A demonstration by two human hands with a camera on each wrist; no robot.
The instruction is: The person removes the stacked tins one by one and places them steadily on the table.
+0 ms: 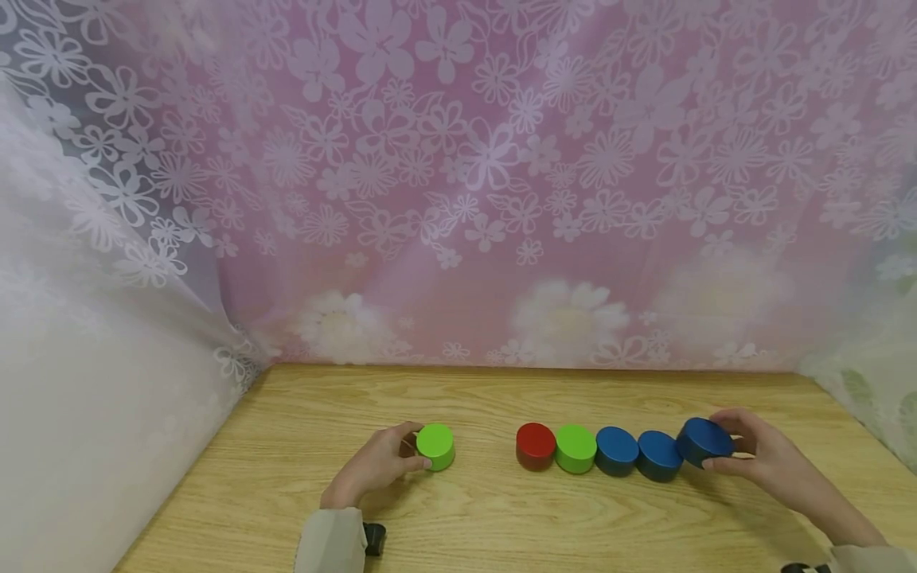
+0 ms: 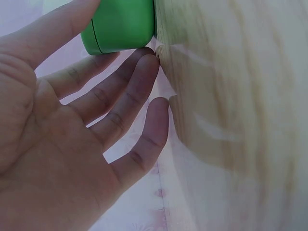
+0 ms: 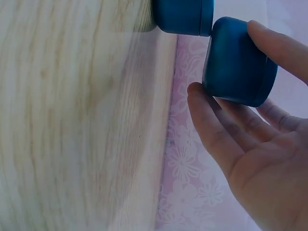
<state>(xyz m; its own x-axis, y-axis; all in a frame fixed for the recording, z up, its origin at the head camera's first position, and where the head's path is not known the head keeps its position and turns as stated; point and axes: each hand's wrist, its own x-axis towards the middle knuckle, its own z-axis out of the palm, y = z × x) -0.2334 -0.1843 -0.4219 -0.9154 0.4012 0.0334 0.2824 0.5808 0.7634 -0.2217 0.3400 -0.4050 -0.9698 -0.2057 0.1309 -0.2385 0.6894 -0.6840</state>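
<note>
My left hand (image 1: 383,459) pinches a green round tin (image 1: 435,446) between thumb and fingers, apart from the others at the left. The left wrist view shows this green tin (image 2: 122,24) at the wood surface. On the right, my right hand (image 1: 759,450) grips a blue round tin (image 1: 705,442), raised off the table and slightly tilted. Its edge overlaps a standing blue tin (image 1: 660,456) in the head view. In the right wrist view the held blue tin (image 3: 238,62) sits between thumb and fingers, close by a second blue tin (image 3: 183,17).
A row on the wooden table (image 1: 487,525) continues leftward with another blue tin (image 1: 617,451), a green tin (image 1: 576,449) and a red tin (image 1: 536,446). Behind the table hangs a pink flowered curtain (image 1: 458,239). Whitish cloth (image 1: 93,382) closes the left side.
</note>
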